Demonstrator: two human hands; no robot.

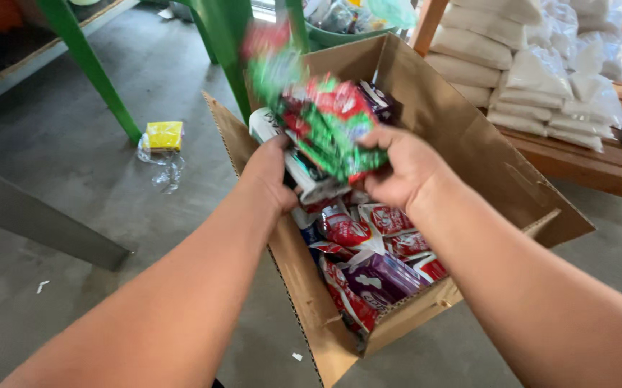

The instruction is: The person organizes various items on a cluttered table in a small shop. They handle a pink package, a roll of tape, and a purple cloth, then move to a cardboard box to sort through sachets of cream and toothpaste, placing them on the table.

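Packets [368, 237] in box [469, 144] on floor; stacked bags [533, 72] right, perhaps on bench [598, 169]

Both hands are gripping a bundle of red-and-green foil sachets [332, 126] above an open brown cardboard box [462, 144] that is sitting on the grey concrete floor [74, 165]. The left hand [271, 176] is clasping the bundle's left side against a white packet [311, 179], while the right hand [404, 165] is pinching its right edge (the upper sachets are blurring). Inside the box, red-and-white sachets [368, 223] are lying around a purple carton [383, 276]. A yellow packet in clear wrap [163, 136] is lying on the floor near green metal legs [91, 68]. Stacked white sacks [533, 72] are resting on a wooden shelf [598, 169] beside the box.
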